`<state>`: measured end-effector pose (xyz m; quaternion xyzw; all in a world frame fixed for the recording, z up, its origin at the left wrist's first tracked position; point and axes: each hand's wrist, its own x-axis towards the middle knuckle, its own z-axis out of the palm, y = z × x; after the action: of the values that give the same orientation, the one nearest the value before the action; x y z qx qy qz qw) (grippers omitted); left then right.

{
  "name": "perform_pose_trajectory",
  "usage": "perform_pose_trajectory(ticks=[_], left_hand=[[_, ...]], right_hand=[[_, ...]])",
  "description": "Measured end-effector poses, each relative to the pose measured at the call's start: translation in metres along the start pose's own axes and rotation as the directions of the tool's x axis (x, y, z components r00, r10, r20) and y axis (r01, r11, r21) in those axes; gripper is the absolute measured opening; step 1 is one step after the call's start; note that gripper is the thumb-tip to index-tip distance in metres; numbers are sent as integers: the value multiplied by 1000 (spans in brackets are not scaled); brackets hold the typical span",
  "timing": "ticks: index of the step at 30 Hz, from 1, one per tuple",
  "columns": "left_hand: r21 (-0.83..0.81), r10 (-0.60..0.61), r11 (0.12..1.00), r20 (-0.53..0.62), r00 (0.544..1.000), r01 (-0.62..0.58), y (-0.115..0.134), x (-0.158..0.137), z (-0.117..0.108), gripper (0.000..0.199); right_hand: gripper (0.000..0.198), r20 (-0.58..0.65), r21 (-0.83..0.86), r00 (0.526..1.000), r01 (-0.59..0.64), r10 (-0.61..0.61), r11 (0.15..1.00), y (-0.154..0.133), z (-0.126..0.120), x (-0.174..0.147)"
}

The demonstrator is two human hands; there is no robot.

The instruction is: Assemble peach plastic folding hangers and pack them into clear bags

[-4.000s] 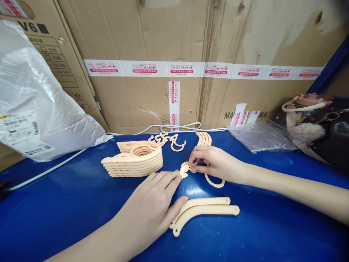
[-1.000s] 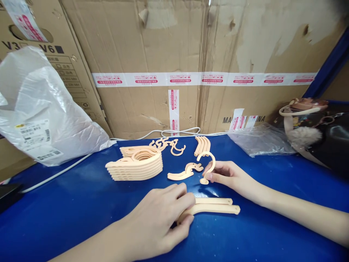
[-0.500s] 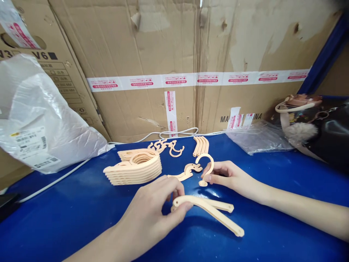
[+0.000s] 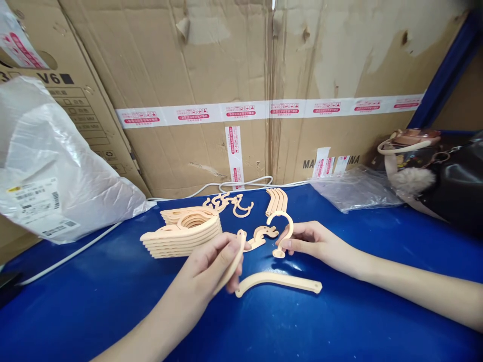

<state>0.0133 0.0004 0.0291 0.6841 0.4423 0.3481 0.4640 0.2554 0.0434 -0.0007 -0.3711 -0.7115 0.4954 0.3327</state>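
Note:
My left hand (image 4: pixel 215 264) is closed round a curved cream hanger arm (image 4: pixel 231 269), held up on edge with its holed end at the top. A second hanger arm (image 4: pixel 279 280) lies flat on the blue table just right of those fingers. My right hand (image 4: pixel 311 239) pinches a cream hanger hook (image 4: pixel 287 226) by its side, its curve upward and its round foot low over the table. Between the hands rest a few more cream hanger parts (image 4: pixel 260 237), partly hidden by my left fingers.
A stack of cream hanger frames (image 4: pixel 181 240) stands left of centre. Loose hooks (image 4: pixel 241 206) and a row of curved arms (image 4: pixel 276 201) lie behind. A white plastic bag (image 4: pixel 64 171), clear plastic (image 4: pixel 350 191) and a black bag (image 4: pixel 453 181) flank the blue table (image 4: pixel 339 322). Cardboard rises behind.
My left hand has lifted one hanger arm and turned it upright, leaving the other on the table. The right hand stays nearly still with the hook.

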Motion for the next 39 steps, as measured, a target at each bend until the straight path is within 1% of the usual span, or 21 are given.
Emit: perform_pose_trajectory(ticks=[2,3,6,8,9,12,15,17,21,23,25,28,32,35,39], left_hand=[[158,32,987,-26,999,-28,0,0,2,42],[261,42,965,-26,999,-34,1,0,2,41],[565,36,824,23,999,-42,4,1,5,36],[668,10,743,42,999,-36,6,2,8,33],[690,3,723,46,999,-34,7,2,10,32],[709,3,703,74,997,-55,8,3,17,29],[707,62,699,82,995,-102,5,3,20,28],[693,116,707,83,990,-141,1,3,19,29],[672,220,699,123,968,-244,-7,3,14,29],[668,256,692,129,958,-275,-9,3,13,28],[658,265,697,132,955,-284,-10,3,13,25],[653,245,704,145,959,-279,-9,3,14,22],[638,271,713,131,954,-290,-11,3,14,25],[603,302,729,139,943,-322,-13,4,14,28],[583,327,727,171,929,-363,-17,3,16,31]], right_hand=[[28,18,15,1000,-15,15,1000,-2,-1,2],[27,24,23,999,-26,26,999,-4,-2,3],[26,13,36,998,-64,63,997,-9,-3,5],[25,2,40,997,-78,78,996,-13,0,6],[25,1,51,997,-80,80,996,-16,2,6],[25,-13,151,998,-64,67,986,-20,11,6],[23,-71,311,994,-54,80,949,-20,17,7],[23,-88,381,992,-50,90,923,-17,17,7],[17,-88,428,991,-54,101,902,-13,15,7],[16,-90,447,990,-55,106,893,-13,14,7],[16,-78,458,992,-52,99,888,-14,14,8],[15,-30,475,996,-63,88,877,-14,13,7],[14,-13,538,995,-75,97,840,-11,11,7],[15,-5,568,995,-78,98,819,-8,9,7],[26,-21,586,993,-80,113,807,-7,9,7]])
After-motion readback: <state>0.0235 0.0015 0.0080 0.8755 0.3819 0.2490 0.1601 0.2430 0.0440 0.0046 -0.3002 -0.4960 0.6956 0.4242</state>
